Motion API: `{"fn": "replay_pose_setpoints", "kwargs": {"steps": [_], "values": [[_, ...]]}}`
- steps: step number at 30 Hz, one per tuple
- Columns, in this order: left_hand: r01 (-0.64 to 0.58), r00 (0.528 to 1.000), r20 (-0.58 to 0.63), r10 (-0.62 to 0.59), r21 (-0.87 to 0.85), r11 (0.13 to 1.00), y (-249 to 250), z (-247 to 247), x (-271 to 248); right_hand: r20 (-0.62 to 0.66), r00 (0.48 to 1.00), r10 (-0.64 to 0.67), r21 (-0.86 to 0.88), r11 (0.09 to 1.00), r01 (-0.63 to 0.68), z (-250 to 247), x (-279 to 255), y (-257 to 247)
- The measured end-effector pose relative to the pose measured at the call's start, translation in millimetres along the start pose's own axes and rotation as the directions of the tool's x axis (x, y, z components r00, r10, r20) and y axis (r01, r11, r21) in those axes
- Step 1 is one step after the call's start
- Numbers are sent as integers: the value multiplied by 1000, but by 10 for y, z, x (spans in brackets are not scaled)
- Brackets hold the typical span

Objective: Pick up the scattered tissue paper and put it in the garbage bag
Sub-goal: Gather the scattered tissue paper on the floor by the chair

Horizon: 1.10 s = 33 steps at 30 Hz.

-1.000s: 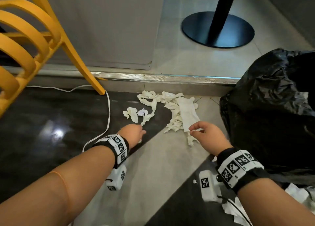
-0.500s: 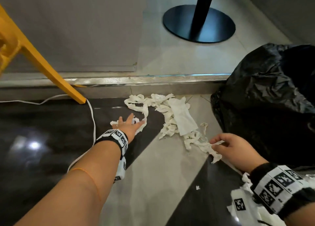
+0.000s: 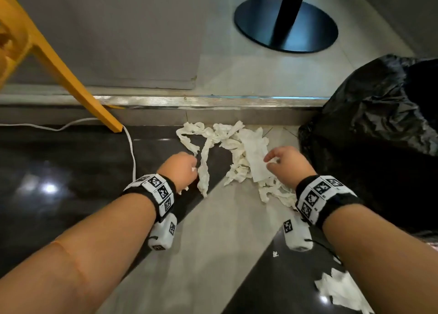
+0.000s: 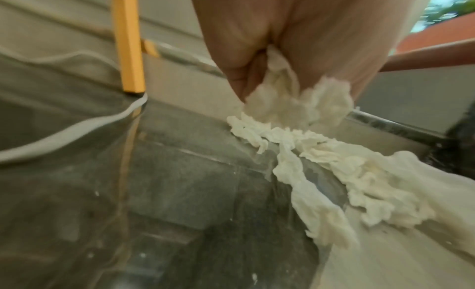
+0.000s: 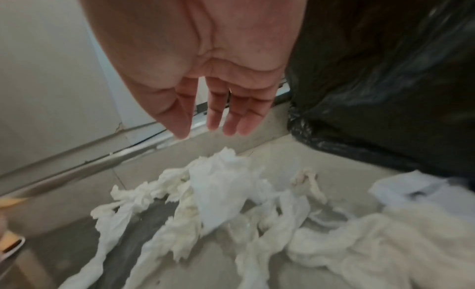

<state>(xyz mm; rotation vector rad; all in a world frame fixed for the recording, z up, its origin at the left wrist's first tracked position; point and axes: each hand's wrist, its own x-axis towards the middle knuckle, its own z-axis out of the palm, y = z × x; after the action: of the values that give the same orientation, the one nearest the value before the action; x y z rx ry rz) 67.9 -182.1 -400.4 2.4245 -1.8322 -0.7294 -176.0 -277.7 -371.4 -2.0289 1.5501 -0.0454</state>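
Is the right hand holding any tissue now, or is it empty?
Empty. The right hand hangs open above the tissue pile, fingers straight and spread, nothing between them.

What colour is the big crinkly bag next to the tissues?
The garbage bag is shiny black; the head view shows it best.

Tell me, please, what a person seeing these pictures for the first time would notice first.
The eye goes first to the tangle of white tissue paper on the floor in front of the metal step. The left hand grips a wad of it, while the right hand hovers open above the pile. At the right stands the crumpled black garbage bag; at the upper left a yellow chair leg slants down.
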Motion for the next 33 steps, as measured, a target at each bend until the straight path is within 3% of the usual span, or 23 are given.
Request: {"fn": "replay_pose_setpoints", "kwargs": {"steps": [3, 8, 12, 14, 17, 21, 25, 29, 33], "values": [[-67, 998, -6, 67, -29, 997, -82, -43, -187, 58, 997, -59, -115, 991, 66, 273, 198, -59], [-143, 983, 123, 136, 52, 988, -264, -1, -423, 282, 958, 47, -338, 940, 53, 582, 326, -56], [-171, 970, 196, 146, 115, 979, -297, 75, -436, 334, 940, 69, -423, 902, 84, 711, 316, -40], [-181, 970, 186, 159, 107, 978, -281, 112, -394, 283, 958, 42, -350, 935, 63, 665, 274, -86], [-185, 974, 148, 171, 90, 979, -233, 180, -264, 75, 997, 7, -53, 999, -3, 479, 172, -162], [-189, 967, 187, 172, 77, 979, -77, 310, -37, -98, 994, 45, 253, 967, -19, 189, 18, -250], [-206, 947, 281, 158, 152, 967, 83, 455, 73, -96, 995, 33, 179, 984, -15, 2, -76, -211], [-117, 963, 264, 57, 217, 969, 96, 599, 28, -88, 996, 31, 98, 995, -22, -106, -193, -227], [-116, 962, 272, 34, 292, 949, 70, 528, -13, -46, 998, 39, 340, 940, -21, -72, -254, -161]]}}
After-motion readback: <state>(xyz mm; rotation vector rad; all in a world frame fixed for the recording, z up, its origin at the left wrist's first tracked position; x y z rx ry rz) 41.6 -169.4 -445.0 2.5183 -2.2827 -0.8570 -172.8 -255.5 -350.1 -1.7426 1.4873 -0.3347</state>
